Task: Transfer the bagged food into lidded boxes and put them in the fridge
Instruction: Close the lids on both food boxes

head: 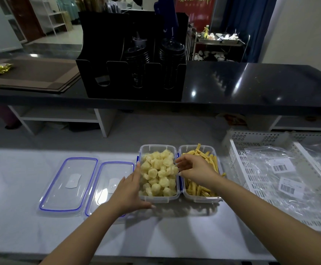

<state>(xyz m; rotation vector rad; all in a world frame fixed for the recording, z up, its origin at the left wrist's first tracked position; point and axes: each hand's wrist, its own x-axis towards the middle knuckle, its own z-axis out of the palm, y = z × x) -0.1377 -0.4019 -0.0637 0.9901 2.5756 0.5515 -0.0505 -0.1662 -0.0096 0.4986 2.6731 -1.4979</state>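
Two clear plastic boxes stand side by side on the pale counter. The left box (142, 148) holds pale yellow puffed chunks (158, 173). The right box (192, 198) holds yellow strips (196, 188). My left hand (131, 188) lies flat against the left box's near left wall, fingers straight. My right hand (196, 168) hovers over the seam between the boxes, fingers loosely spread over the chunks, holding nothing that I can see. Two clear lids with blue seals lie to the left: one lid (69, 183) further left, the other lid (110, 180) partly under my left wrist.
A white perforated basket (240, 163) at the right holds empty clear bags with barcode labels (282, 167). Behind is a raised black counter (251, 87) with a black cup-and-lid organiser (132, 77) and brown mats (33, 75).
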